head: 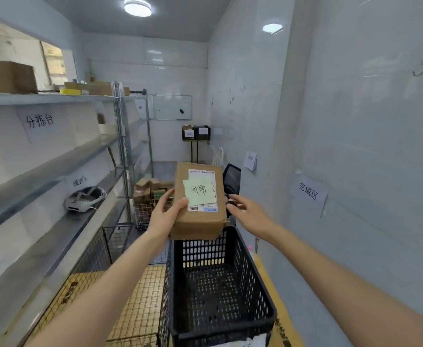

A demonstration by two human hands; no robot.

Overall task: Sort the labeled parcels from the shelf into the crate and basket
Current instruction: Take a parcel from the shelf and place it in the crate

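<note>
Brown cardboard parcel (198, 201) with a green handwritten note hangs above the far end of the black crate (220, 284), gripped by the left hand (166, 216), thumb on top. Right hand (249, 212) hovers beside it, fingers loose, holding nothing. Wire basket (130, 296) sits left of the crate, below the shelf (55, 166).

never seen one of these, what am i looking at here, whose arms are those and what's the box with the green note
There is no machine here: a camera worn on a person's head looks forward and down, so the arms are their own. The left hand grips a brown parcel bearing a green sticky note. The right hand is open beside it, apparently not touching. Below sit a black plastic crate and a wire basket. A metal shelf runs along the left, with a white headset on it.
</note>
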